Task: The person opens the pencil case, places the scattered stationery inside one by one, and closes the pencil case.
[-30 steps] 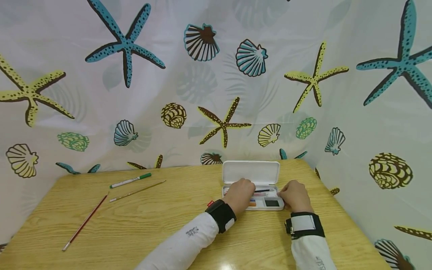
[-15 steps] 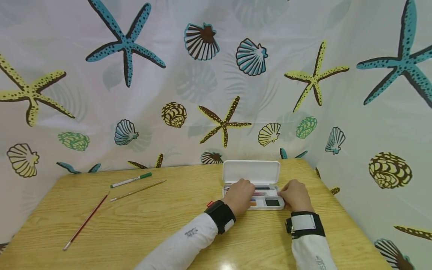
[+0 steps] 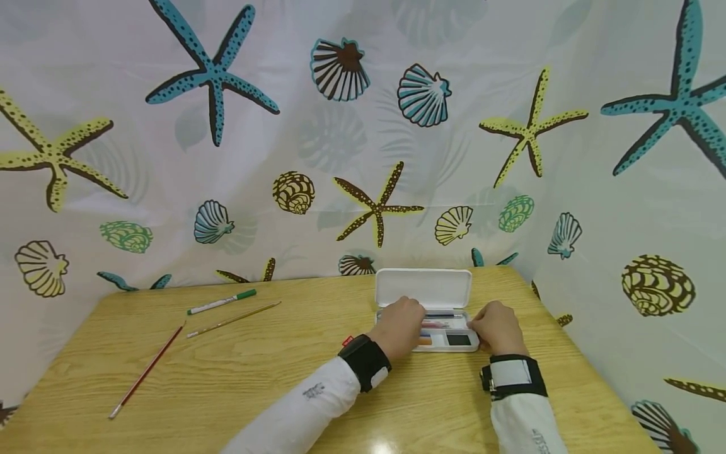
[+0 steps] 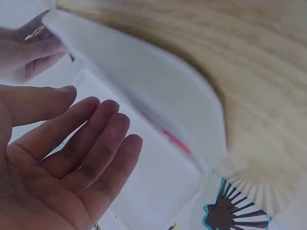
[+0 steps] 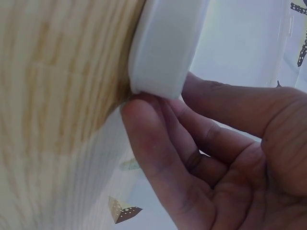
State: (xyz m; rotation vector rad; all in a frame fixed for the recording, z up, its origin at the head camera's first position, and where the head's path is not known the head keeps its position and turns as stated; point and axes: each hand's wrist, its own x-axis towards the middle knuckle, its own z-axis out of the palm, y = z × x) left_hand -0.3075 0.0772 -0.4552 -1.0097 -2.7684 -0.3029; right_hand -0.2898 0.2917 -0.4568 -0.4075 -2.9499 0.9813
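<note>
A white pencil case (image 3: 422, 287) stands with its lid raised at the back right of the table. My right hand (image 3: 498, 328) pinches the case's right end between thumb and fingers, as the right wrist view shows. Over the left part of the case is my left hand (image 3: 399, 328); in the left wrist view its fingers are loosely bent with nothing between them and the thumb. Inside the case lie a dark slim stick (image 3: 443, 315), a pinkish item (image 3: 435, 325), an orange piece (image 3: 425, 340) and a black block (image 3: 458, 340). The left hand hides the case's left part.
On the left of the wooden table (image 3: 238, 384) lie a green-capped marker (image 3: 222, 302), a yellowish pencil (image 3: 232, 320) and a dark red pencil (image 3: 147, 369). A patterned cloth (image 3: 261, 145) rises behind the table's back edge and along its right side.
My left hand has shifted slightly left and back off the case's inside, uncovering a little more of the dark stick. The right hand keeps its grip at the right end.
</note>
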